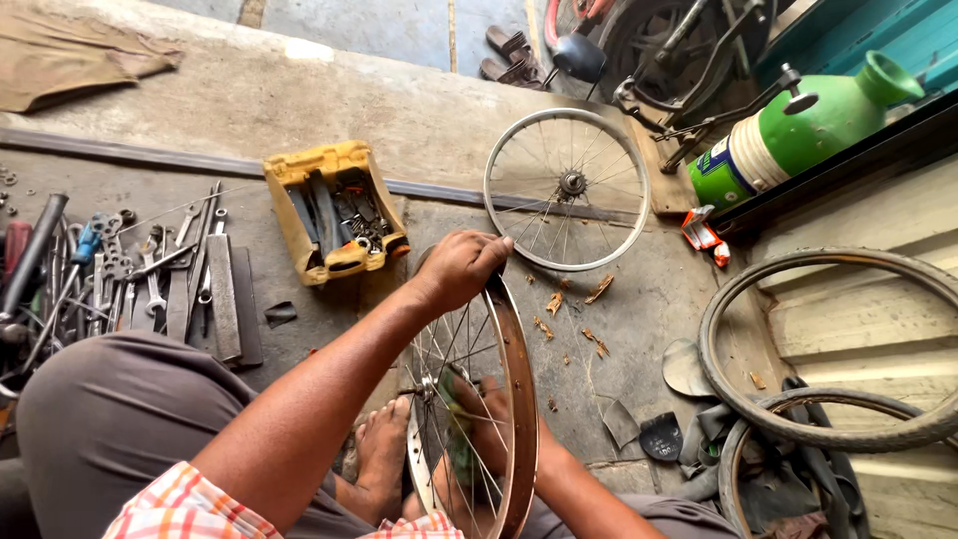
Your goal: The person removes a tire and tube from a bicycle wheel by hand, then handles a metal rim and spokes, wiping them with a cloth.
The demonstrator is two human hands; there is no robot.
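A rusty spoked bicycle wheel rim (pixel 519 399) stands upright between my legs. My left hand (pixel 461 266) grips the top of the rim. Behind the spokes, near the hub (pixel 427 387), my right hand (pixel 479 409) is closed on a green-handled tool (pixel 459 439). My bare foot (pixel 384 449) rests on the concrete floor beside the wheel.
A second, shiny spoked wheel (pixel 567 188) lies flat ahead. A yellow tool tray (pixel 334 208) and several wrenches and files (pixel 170 279) lie to the left. Tyres (pixel 828 349) and tubes are piled at the right, with a green jug (pixel 798 135) beyond. Rust scraps litter the floor.
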